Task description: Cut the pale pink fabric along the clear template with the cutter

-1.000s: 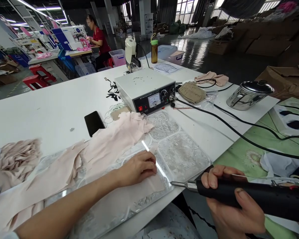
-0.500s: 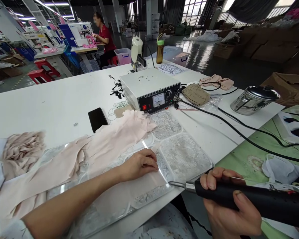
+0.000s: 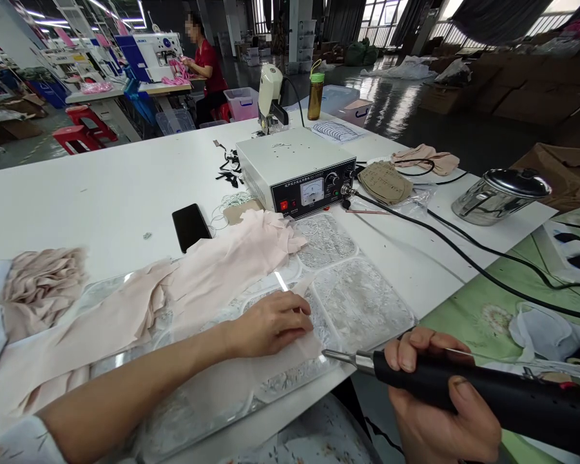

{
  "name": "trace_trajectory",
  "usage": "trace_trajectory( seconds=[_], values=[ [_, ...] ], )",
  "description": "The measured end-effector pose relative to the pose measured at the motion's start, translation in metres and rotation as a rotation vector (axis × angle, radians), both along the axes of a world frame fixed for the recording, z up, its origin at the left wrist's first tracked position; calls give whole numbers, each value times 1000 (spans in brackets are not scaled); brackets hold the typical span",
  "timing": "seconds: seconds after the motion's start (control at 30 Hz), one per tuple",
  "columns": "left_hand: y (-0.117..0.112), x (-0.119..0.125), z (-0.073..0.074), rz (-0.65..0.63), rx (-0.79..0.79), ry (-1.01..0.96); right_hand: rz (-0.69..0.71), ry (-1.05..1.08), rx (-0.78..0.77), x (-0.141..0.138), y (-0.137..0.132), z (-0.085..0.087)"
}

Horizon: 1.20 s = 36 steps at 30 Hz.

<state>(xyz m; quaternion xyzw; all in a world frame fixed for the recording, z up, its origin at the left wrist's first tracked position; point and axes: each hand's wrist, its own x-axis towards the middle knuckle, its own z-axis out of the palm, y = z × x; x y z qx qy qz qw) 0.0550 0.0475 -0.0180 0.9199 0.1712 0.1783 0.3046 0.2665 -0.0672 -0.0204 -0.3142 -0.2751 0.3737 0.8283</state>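
My left hand (image 3: 275,324) lies on a thin pale pink fabric piece (image 3: 263,374), fingers bent together and holding it down; the thumb is mostly hidden. Beneath the fabric is a clear patterned mat (image 3: 362,303). In my right hand (image 3: 444,399) is a black ultrasonic handpiece (image 3: 512,393), its metal tip pointing left at the fabric's right edge. Whether the tip touches the cloth I cannot tell. A heap of pink fabric pieces (image 3: 236,258) lies beyond my left hand, and more pink strips (image 3: 91,328) spread to the left.
A control box (image 3: 294,154) with a dial stands behind the mat, its black cable (image 3: 444,241) running right. Around it are a phone (image 3: 191,227), a steel lidded mug (image 3: 497,196), brown card pieces (image 3: 384,182) and a bottle (image 3: 316,96). A person (image 3: 207,67) sits at a sewing machine beyond.
The handpiece tip has shifted slightly left, nearer the fabric's edge. My left hand still holds the cloth, its fingers slightly moved. The whole view has shifted a little.
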Motion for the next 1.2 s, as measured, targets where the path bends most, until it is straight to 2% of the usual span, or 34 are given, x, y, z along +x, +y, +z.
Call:
trace_trajectory(
  seconds=[0.1,0.17,0.37,0.63,0.97,1.2],
  values=[
    [-1,0,4,-191,186,42,-26,-30,-28,1,0,-1],
    [-2,1,5,-255,270,81,-50,-45,-55,1,-1,0],
    [-1,2,3,-241,300,92,-102,-74,-95,1,-3,3],
    [0,2,2,-261,318,103,-104,-73,-103,0,-4,1],
    [2,4,5,-372,580,90,-76,-85,-120,-1,-7,4],
    [-2,4,4,-352,743,11,-96,-82,-156,-2,-11,10]
  ],
)
